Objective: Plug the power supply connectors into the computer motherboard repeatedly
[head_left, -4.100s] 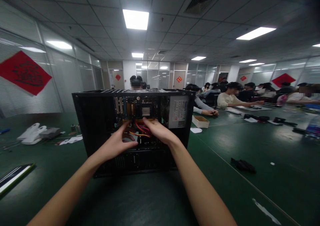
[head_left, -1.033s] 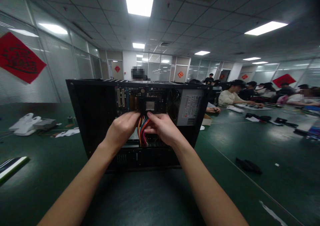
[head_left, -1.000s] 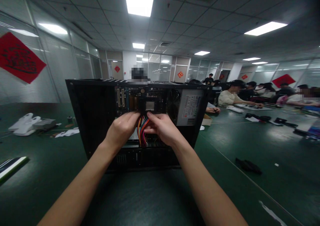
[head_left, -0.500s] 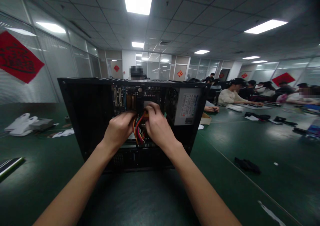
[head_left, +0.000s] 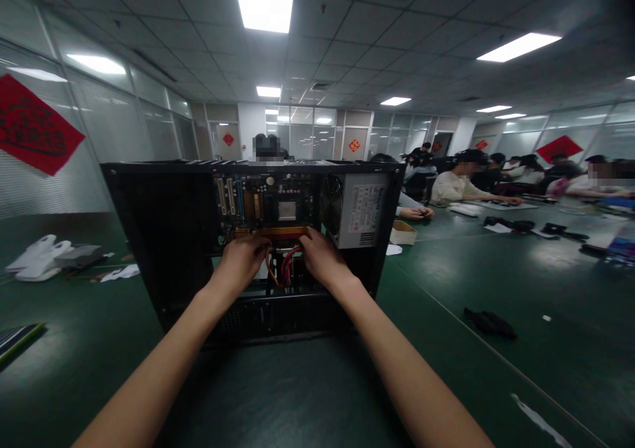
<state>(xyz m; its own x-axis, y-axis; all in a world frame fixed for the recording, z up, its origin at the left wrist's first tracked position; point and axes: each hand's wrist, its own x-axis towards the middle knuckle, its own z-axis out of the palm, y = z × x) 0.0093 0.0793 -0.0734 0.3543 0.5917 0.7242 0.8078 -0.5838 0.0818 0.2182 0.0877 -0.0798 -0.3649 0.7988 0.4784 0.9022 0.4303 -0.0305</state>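
An open black computer case (head_left: 163, 236) stands on a dark green table (head_left: 297, 395) right in front of me, its motherboard (head_left: 262, 203) and grey power supply (head_left: 360, 206) showing. Both my hands are inside it, below the motherboard. My left hand (head_left: 241, 259) is curled, fingers pressed at the lower edge of the board. My right hand (head_left: 320, 256) is curled too, just right of a bundle of red, orange and yellow wires (head_left: 280, 266) that hangs between the hands. What the fingertips grip is hidden.
White bags and scraps (head_left: 44, 259) lie at the left. A small cardboard box (head_left: 401, 231) sits right of the case, and a black item (head_left: 489, 322) lies further right. Several other people sit at the tables at the back right.
Both hands have moved apart and a little lower, letting the wire bundle hang between them; half a second ago they were bunched together over it. The view has shifted slightly.
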